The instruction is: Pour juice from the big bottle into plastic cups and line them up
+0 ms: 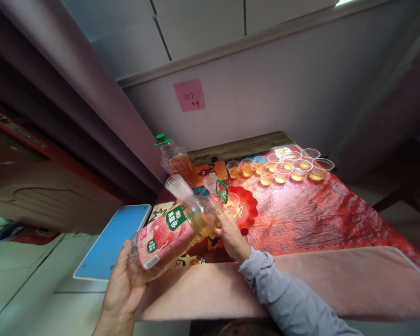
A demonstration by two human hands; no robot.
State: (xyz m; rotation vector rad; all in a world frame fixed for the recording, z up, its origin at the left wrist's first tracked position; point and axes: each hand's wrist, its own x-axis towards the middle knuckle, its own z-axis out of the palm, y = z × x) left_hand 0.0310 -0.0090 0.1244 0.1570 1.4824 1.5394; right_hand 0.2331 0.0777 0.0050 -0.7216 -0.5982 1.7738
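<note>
A large clear juice bottle (168,235) with a pink label lies tilted in both my hands, its neck lower right and its yellowish juice gathered toward that end. My left hand (122,284) is wrapped round the base. Near the neck, my right hand (231,235) grips the bottle from the near side. A green carrying ring (222,191) sits on the neck. Beyond the neck, a clear plastic cup (234,201) stands in a red scalloped dish (251,210). The bottle's mouth is close to this cup; I cannot tell whether juice is flowing.
Several cups of yellowish juice (283,175) stand in two rows at the back right. A second bottle with a green cap (178,161) and stacked cups (178,186) are at the back left. A pink cloth (318,282) covers the near edge; a blue board (114,240) is left.
</note>
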